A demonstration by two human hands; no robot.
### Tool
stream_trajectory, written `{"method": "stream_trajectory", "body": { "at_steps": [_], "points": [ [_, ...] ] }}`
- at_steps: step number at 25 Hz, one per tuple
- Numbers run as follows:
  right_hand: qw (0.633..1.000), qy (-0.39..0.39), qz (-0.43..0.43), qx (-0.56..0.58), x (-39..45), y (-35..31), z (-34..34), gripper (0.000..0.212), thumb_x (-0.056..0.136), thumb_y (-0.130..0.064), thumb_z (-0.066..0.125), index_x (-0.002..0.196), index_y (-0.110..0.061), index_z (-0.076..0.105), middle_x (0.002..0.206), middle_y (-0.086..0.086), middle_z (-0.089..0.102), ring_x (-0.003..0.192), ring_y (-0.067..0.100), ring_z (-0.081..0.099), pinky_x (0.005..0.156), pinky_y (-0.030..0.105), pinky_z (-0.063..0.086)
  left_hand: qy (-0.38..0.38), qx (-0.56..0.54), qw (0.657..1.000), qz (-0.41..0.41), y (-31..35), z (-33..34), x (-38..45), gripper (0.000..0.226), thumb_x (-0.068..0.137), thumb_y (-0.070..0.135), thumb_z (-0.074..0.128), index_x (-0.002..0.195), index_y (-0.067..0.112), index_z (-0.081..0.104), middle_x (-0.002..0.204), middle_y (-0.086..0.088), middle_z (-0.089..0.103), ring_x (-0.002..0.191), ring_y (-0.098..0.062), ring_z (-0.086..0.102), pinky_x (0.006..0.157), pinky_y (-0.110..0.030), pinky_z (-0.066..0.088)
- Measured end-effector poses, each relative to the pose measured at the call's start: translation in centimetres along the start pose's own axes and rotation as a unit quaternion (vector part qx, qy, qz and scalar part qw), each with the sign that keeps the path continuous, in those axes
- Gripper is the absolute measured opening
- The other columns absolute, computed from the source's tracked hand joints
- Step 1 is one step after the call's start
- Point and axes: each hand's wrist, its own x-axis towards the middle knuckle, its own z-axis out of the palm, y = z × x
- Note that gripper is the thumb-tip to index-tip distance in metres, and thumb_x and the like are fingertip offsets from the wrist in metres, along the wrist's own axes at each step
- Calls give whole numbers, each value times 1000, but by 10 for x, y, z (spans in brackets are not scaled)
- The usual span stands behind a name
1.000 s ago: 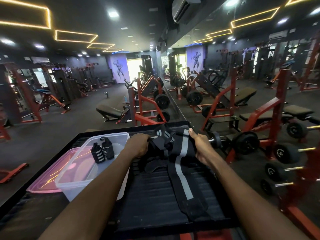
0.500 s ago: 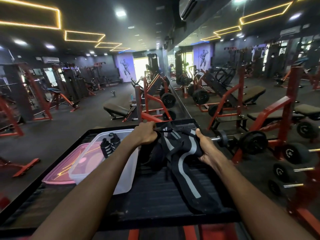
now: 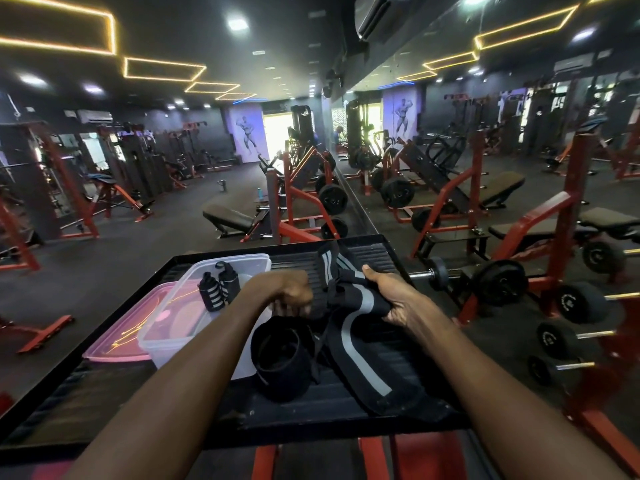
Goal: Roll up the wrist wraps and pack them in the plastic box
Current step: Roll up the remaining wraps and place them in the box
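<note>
Mid-frame: right hand (image 3: 398, 299) gripping grey-striped wrist wrap (image 3: 360, 327); left hand (image 3: 287, 292) curled (hold unclear); two rolled wraps (image 3: 218, 289) in plastic box (image 3: 166, 337), centre left.

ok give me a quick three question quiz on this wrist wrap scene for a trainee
1. True or false: the plastic box holds two rolled wraps.
2. Which hand grips the long wrap by its far end? A) left hand B) right hand
3. Fill in: the pink lid lies ___ the box, on the black tray.

Key: 1 true; 2 B; 3 beside, on the person's left.
</note>
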Motion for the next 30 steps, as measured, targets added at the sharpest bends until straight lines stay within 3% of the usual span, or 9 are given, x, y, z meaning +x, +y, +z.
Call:
{"method": "stream_trajectory", "body": {
  "at_steps": [5,9,13,17,22,24,26,28,30],
  "points": [
    [998,42,-27,24,-3,-16,8,20,99,-12,57,103,7,65,77,17,73,58,26,72,46,33,56,147,-226,959,83,5,0,-1,28,98,12,46,91,3,72,77,-9,72,55,-16,62,44,-19,44],
    [998,53,-34,33,-8,-38,22,23,103,-7,48,86,3,61,63,14,69,44,22,66,37,29,53,32,-476,872,114,22,10,-8,60,99,60,41,116,8,67,99,-14,69,80,-22,63,73,-32,51],
    [997,55,-52,36,-5,-52,24,16,99,-9,55,100,6,62,96,22,69,73,32,69,70,45,61,-64,-547,827,114,23,17,1,84,83,84,39,118,12,67,105,-17,67,89,-33,63,76,-45,54],
    [997,38,-70,22,-9,-52,20,17,96,-10,62,102,5,65,91,21,70,70,29,69,62,39,62,-114,-615,769,133,23,22,-4,72,89,73,48,100,9,78,108,-15,69,93,-31,67,94,-52,50],
    [997,4,-79,19,-11,-36,16,15,97,-2,57,90,3,69,85,21,70,64,24,68,60,33,60,-113,-702,689,137,29,37,4,54,101,48,48,93,4,79,87,-14,74,73,-25,73,73,-33,60],
    [997,16,-71,-8,-7,-27,11,17,96,-5,60,102,7,69,96,23,71,67,25,69,60,33,61,-146,-673,712,137,26,41,11,56,102,48,43,103,3,76,93,-15,74,80,-26,72,82,-38,58],
    [993,68,-73,-70,1,-16,2,20,93,-16,68,100,2,71,99,19,73,73,26,70,66,34,62,-161,-584,788,115,25,43,13,53,104,43,35,101,3,69,83,-12,73,75,-25,70,82,-43,57],
    [986,93,-67,-122,8,-7,-5,27,88,-31,74,94,-4,74,95,15,76,79,28,73,78,40,61,-91,-532,836,96,33,45,11,37,105,27,37,87,6,62,71,-8,68,66,-23,65,76,-43,56],
    [991,57,-48,-113,9,-1,-5,34,88,-36,72,98,-4,74,92,16,77,81,30,74,77,40,61,8,-539,838,85,42,43,13,27,103,21,46,90,6,65,73,-8,67,63,-20,63,65,-37,57]
  ]
}}
